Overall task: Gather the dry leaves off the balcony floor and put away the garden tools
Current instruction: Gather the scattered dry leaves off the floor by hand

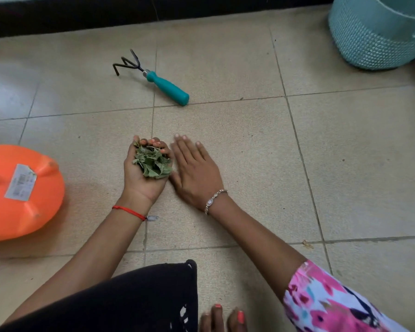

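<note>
Nearest the camera, bare toes [225, 318] with orange-painted nails rest on the tiled floor [249, 144], beside a knee in black cloth [141, 295]. A floral sleeve [326, 300] covers the right upper arm.

Both forearms reach forward. The left wrist has a red thread bracelet [128, 211] and the right wrist a silver bracelet [215, 200].

The left hand [144, 173] lies palm up, low over the floor. It cups a heap of dry leaves [153, 164], green-grey and crumpled, and its fingers [156, 143] curl up around the far edge of the heap. Just beside it, the right hand [197, 173] lies palm down and flat on the tile. Its fingers [189, 149] are straight and close together, and the thumb side lies against the leaf-filled palm.

To the right, on a grout line, sits what looks like a small dry scrap [307, 244] of leaf, though it is too small to be sure. At the left edge an orange plastic container [22, 207] lies on the floor with a paper label [21, 182] facing up.

Farther out, well apart from both hands, a hand rake [153, 77] lies flat on the tiles. Its teal handle points toward the person and its dark prongs point away. In the far right corner stands a teal woven basket [374, 37], and a dark band [82, 13] runs along the top edge.
</note>
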Motion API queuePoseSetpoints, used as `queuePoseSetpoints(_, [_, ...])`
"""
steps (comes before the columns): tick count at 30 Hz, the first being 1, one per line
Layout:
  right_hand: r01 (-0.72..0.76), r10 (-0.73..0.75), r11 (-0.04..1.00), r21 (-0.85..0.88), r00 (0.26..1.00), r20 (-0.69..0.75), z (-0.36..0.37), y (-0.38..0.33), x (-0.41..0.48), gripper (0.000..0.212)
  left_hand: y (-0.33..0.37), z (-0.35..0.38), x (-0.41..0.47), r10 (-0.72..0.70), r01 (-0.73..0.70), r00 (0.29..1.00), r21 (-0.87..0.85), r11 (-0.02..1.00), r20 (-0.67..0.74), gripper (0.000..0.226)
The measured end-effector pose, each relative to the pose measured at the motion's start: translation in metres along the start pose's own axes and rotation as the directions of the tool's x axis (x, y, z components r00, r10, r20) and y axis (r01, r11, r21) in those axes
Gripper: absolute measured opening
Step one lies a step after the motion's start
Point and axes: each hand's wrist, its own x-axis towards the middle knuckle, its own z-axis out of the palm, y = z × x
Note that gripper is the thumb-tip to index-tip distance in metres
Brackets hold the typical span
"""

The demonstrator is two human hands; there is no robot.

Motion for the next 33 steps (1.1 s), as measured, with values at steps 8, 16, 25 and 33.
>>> queuePoseSetpoints(8, [0.099, -0.112, 0.945, 0.312, 0.994, 0.022, -0.032, 0.029, -0.075, 0.043, -0.008, -0.001, -0.003, -0.036, 0.036, 0.999, 0.005, 0.999, -0.02, 0.06])
queuePoseSetpoints(16, [0.152, -0.121, 0.953, 0.26, 0.984, -0.133, -0.038, 0.019, -0.075, 0.055, -0.028, 0.009, 0.006, -0.084, 0.084, 0.996, 0.028, 0.996, -0.022, 0.057])
queuePoseSetpoints(25, [-0.345, 0.449, -0.174, 0.922, 0.806, 0.386, -0.124, 0.107, -0.029, 0.007, -0.078, 0.064, 0.019, -0.128, 0.125, 0.99, -0.059, 0.99, -0.059, 0.048])
queuePoseSetpoints(33, [0.303, 0.572, -0.744, 0.596, 0.75, 0.333, -0.236, 0.108, -0.088, 0.042, -0.151, 0.185, -0.02, -0.309, 0.309, 0.951, -0.02, 0.951, -0.006, 0.059])
